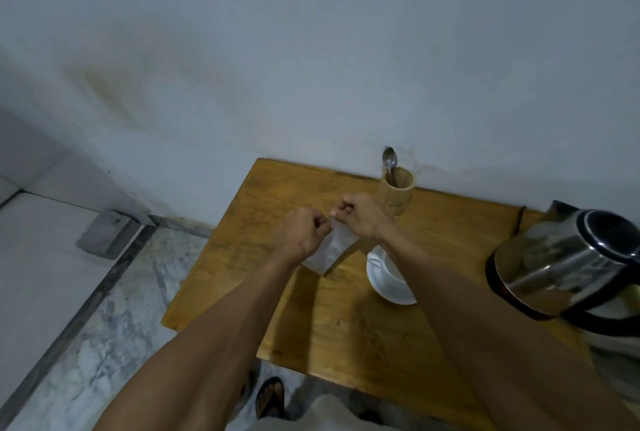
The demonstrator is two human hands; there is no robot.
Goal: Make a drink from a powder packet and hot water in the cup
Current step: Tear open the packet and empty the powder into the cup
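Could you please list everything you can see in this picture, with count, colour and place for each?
packet: one, silvery white, held above the table, left of the cup
cup: one, white, on the saucer, partly hidden by the right forearm
saucer: one, white, on the table, right of centre
kettle: one, shiny steel with black trim, at the table's right edge
holder: one, light wood, at the table's far edge by the wall
spoon: one, metal, standing in the holder
table: one, brown wood, against the wall
sandalled foot: one, dark sandal, on the floor below the table's near edge
left hand: one, pinching the packet's top
right hand: one, pinching the packet's top
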